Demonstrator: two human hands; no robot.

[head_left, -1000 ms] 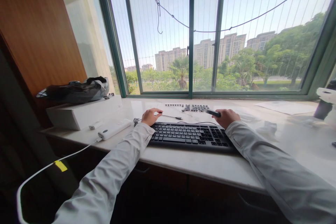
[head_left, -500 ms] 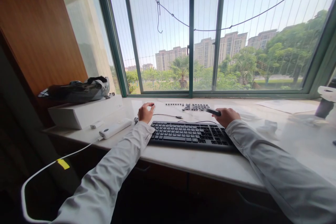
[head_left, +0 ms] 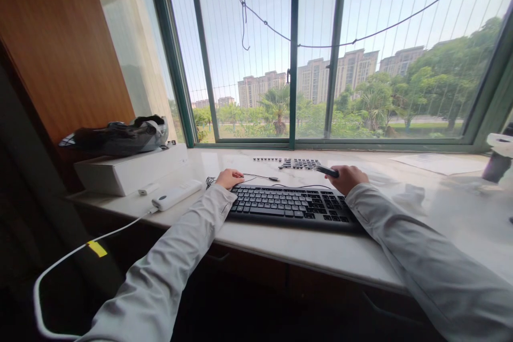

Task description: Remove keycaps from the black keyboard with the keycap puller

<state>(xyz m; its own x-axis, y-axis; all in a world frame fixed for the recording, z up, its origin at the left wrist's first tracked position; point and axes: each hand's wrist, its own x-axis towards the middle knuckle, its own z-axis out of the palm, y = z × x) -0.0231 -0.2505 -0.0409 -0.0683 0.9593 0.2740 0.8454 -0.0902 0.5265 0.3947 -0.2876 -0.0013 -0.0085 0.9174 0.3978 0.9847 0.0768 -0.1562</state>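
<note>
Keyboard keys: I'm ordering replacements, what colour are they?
Black with white lettering, on the keyboard; head view.

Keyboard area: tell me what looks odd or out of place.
Loose keycaps lie in rows on the sill behind the keyboard, off the board. The right hand grips a dark tool; the left hand rests at the keyboard's corner.

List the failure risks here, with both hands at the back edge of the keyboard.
1. Loose keycaps lie in rows on the marble sill just behind the keyboard; a sweep of either sleeve could scatter them.
2. The right hand holds a dark tool pointing toward those keycaps, so a slip might knock them.
3. The left hand rests by a thin cable; it could snag and tug the keyboard.
</note>
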